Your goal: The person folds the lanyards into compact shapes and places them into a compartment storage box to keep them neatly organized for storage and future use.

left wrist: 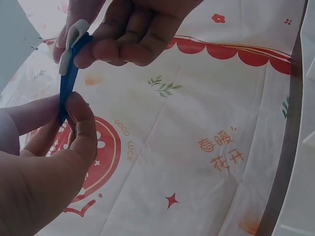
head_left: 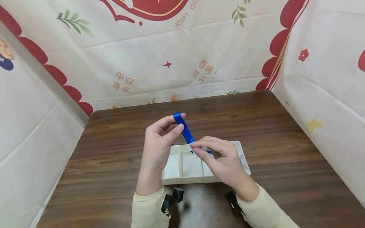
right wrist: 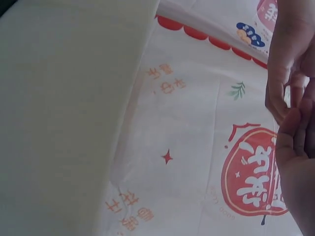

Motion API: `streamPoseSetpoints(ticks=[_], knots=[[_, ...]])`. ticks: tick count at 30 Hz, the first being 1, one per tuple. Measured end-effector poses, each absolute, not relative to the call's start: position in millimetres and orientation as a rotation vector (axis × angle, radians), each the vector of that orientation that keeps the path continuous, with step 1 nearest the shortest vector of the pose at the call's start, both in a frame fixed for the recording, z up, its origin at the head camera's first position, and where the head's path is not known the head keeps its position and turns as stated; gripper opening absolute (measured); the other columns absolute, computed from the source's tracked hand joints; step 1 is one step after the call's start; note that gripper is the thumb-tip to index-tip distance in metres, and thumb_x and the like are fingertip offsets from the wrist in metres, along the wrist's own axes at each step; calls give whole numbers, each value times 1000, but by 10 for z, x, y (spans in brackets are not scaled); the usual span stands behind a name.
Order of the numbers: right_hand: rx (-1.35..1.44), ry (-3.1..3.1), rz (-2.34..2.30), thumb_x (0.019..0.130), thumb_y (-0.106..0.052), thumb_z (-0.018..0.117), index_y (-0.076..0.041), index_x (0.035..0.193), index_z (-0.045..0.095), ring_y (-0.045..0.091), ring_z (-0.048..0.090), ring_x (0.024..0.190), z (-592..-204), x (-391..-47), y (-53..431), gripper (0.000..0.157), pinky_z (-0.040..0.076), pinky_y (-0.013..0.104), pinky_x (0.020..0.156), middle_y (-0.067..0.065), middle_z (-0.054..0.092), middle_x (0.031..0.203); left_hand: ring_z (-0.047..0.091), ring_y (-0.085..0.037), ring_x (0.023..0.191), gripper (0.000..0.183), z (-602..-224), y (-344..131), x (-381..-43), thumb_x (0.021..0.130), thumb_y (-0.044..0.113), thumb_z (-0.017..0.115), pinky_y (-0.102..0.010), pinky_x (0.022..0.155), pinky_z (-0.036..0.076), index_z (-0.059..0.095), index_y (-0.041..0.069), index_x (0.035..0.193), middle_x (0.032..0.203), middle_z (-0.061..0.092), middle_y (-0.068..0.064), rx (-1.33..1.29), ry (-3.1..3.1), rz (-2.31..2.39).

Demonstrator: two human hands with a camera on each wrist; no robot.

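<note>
The right hand [head_left: 223, 160] covers part of the white compartment tray [head_left: 188, 180] and partly obscures the white piece [head_left: 190, 148] on the blue ribbon [head_left: 186, 133]; the head view's top edge crops the red emblem [head_left: 151, 7]

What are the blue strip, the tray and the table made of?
Blue strip: perhaps satin ribbon, since it's thin, folded at the top and shiny.
Tray: probably smooth plastic, white with thin, even walls.
Table: brown, slightly shiny wood or wood-look board, judging by the streaky grain.
</note>
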State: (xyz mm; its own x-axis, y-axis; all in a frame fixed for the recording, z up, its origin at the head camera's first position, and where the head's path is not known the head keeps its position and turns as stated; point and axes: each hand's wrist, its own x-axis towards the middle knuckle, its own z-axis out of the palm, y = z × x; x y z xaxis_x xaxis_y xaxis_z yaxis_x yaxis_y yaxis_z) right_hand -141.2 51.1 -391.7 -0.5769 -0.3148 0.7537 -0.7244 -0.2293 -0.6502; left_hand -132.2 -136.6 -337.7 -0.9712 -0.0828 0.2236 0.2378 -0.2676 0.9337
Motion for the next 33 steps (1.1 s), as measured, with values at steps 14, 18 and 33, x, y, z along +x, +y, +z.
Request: streamPoseSetpoints(ticks=[14, 18, 33], knots=[[1349, -1645, 1649, 98, 7, 69, 2, 116, 77, 15, 64, 83, -3883, -1441, 507, 20, 53, 23, 70, 12, 72, 91, 70, -13, 91, 25, -3406, -1358, -1293, 96, -7, 71, -22, 86, 60, 70, -16, 120, 115, 79, -9, -263, -1913, -2152], [1276, -1630, 1583, 102, -4, 69, 1, 110, 80, 14, 62, 83, -3876, -1456, 495, 14, 52, 20, 70, 14, 69, 98, 69, -13, 95, 23, -3423, -1355, -1279, 96, -6, 71, -22, 91, 60, 72, -13, 118, 117, 74, -22, -336, -1965, -2074], [1073, -1873, 1700, 83, 15, 80, 1, 111, 79, 10, 67, 83, -3681, -1394, 522, 31, 57, 17, 74, 11, 77, 93, 69, -15, 90, 18, -3512, -1357, -1282, 97, -2, 73, -25, 83, 64, 80, -1, 113, 108, 75, -13, -529, -2159, -1721]])
